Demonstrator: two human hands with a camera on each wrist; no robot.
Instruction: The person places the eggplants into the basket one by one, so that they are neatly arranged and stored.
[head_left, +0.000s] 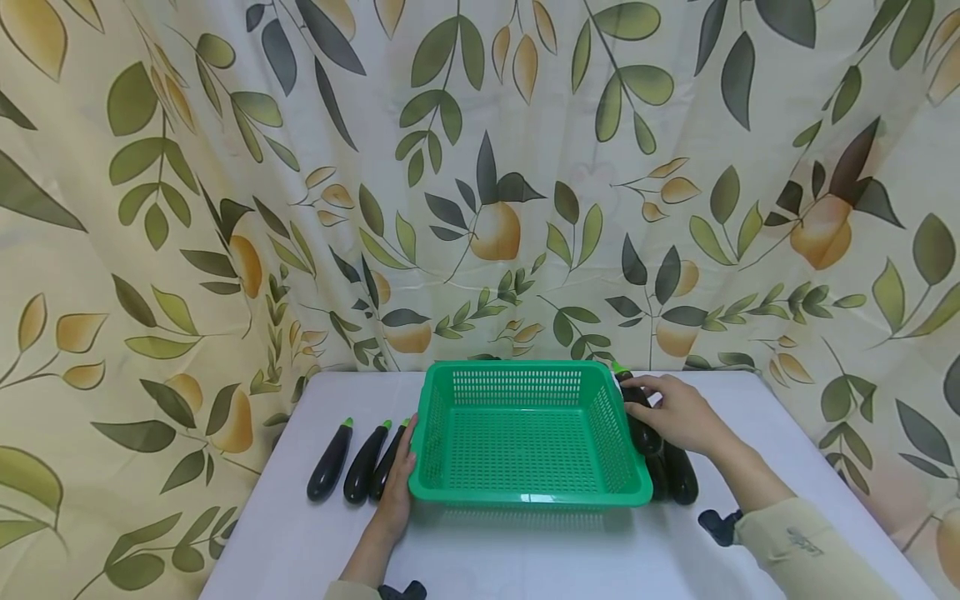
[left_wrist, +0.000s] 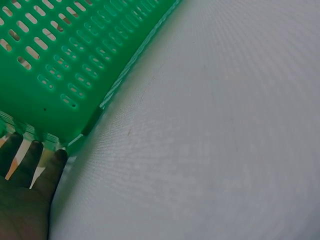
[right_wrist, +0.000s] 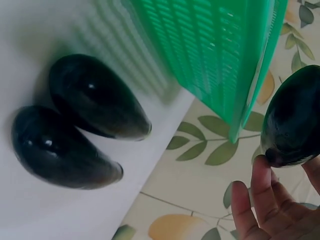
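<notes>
I see a white tabletop [head_left: 517,567] carrying the green plastic basket [head_left: 534,500]; three eggplants [head_left: 365,467] lie on its left, two more eggplants [head_left: 680,477] on its right.

On the table [head_left: 525,562], three eggplants [head_left: 366,465] left of the basket [head_left: 528,499], two more [head_left: 680,475] right, curtain [head_left: 480,308] behind.

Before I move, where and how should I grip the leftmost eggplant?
Likely best across the middle of the leftmost eggplant, coming from above and the left: it is long, lies flat, and another eggplant lies close on its right.
</notes>
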